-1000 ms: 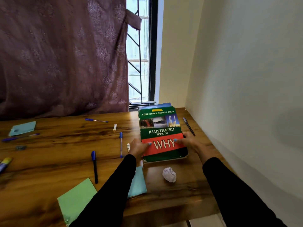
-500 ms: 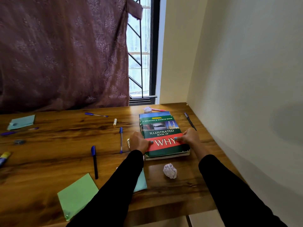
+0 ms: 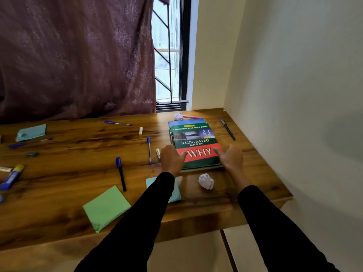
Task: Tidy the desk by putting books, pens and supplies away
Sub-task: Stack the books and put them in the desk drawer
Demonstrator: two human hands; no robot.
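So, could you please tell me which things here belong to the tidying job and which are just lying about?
Job:
- book stack, held by left hand and right hand
- blue pens
- black pen
- green paper

Lying about:
- crumpled paper ball
- curtain

I see both black-sleeved arms stretched forward, left hand (image 3: 172, 160) and right hand (image 3: 230, 158) curled, thumbs pointing inward.

Home study: curtained window (image 3: 170, 55), desk (image 3: 78, 173)
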